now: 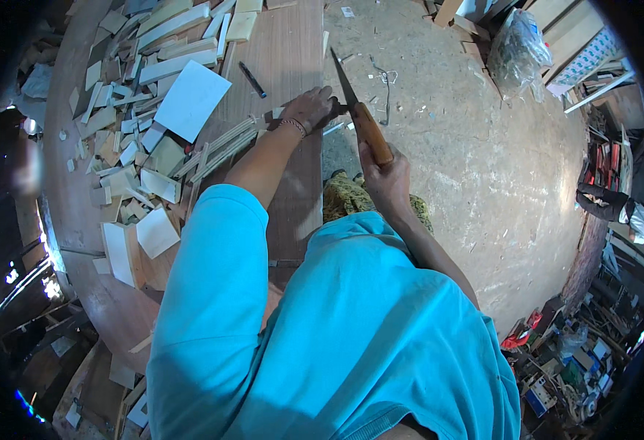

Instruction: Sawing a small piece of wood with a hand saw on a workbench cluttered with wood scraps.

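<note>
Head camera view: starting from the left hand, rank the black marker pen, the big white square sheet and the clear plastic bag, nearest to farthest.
From the left hand:
1. Black marker pen, just up-left on the wooden board.
2. Big white square sheet, further left among the wood offcuts.
3. Clear plastic bag, far right on the floor.

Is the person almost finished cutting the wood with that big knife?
Hard to say. Done: many cut wood pieces lie piled on the board. In hand: the right hand holds the knife beside the left hand, which steadies thin sticks. Those sticks look left to cut.

bench: brown wooden board | left of grip: pale wood offcuts, white sheet, thin slats | beyond: dark pen
</note>
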`<state>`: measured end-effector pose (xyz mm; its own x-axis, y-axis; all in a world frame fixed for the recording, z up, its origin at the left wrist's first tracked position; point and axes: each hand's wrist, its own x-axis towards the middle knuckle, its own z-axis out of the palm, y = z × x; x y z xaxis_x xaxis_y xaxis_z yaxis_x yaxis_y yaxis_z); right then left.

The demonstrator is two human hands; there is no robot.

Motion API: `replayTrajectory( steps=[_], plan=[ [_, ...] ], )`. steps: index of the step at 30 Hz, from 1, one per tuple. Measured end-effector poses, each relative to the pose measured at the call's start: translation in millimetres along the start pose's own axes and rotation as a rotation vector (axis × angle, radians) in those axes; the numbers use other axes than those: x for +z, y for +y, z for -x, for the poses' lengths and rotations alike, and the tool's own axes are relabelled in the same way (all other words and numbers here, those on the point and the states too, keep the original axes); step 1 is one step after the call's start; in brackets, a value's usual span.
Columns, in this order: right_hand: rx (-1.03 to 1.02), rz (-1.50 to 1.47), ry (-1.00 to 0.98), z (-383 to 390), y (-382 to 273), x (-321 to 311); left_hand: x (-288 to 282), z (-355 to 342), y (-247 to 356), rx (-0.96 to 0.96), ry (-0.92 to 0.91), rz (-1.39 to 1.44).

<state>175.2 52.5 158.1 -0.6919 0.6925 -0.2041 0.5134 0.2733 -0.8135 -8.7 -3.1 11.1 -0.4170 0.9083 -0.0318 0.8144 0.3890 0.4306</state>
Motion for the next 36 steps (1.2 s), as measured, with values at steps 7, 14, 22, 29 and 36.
replayTrajectory(
  steps=[7,14,22,29,36],
  plan=[
    [0.036,-0.065,0.015,1,5,9,-8,-6,6,0.050,-0.086,-0.154],
    [0.022,-0.044,0.043,-6,8,0,-17,5,12,0.165,-0.065,-0.331],
    [0.037,-0.055,0.026,2,2,1,10,5,-5,0.048,-0.075,-0.322],
    [0.148,-0.386,-0.008,-10,31,8,-7,-2,11,0.180,-0.038,-0.345],
    [-0.052,0.061,0.036,-2,-3,4,29,-4,-24,0.042,-0.005,-0.216]
  ],
)
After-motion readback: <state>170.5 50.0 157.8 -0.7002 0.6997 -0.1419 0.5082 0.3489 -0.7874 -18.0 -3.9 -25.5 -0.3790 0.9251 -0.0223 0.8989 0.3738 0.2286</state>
